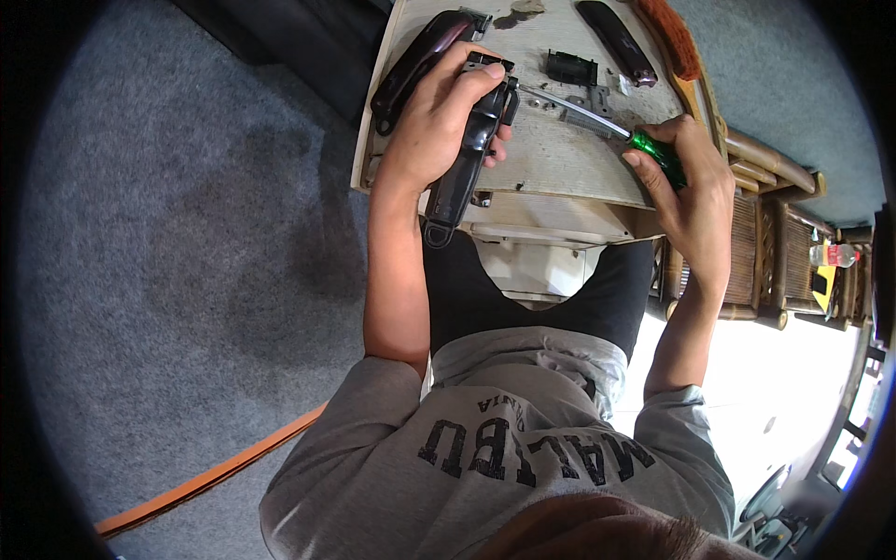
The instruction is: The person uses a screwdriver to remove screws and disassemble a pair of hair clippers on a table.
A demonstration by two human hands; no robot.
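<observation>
My left hand (439,126) is wrapped round a black hair clipper (464,154), its thumb pressed near the head end. In my right hand (695,182) is a screwdriver (658,154) with a green handle and a metal shaft. The shaft points left, its tip close to the clipper's upper right side; whether it touches cannot be made out. Left of the clipper lies a dark maroon clipper housing (425,61). Right of it on the wooden table (551,182) are a black plastic part (571,67), small metal pieces and several tiny screws.
A long dark cover (616,42) lies at the table's far side, beside a brush (674,42) with orange-brown bristles. An open drawer (551,219) sits under the near edge. Bamboo furniture (747,243) stands at the right, with a bottle (833,256) on it.
</observation>
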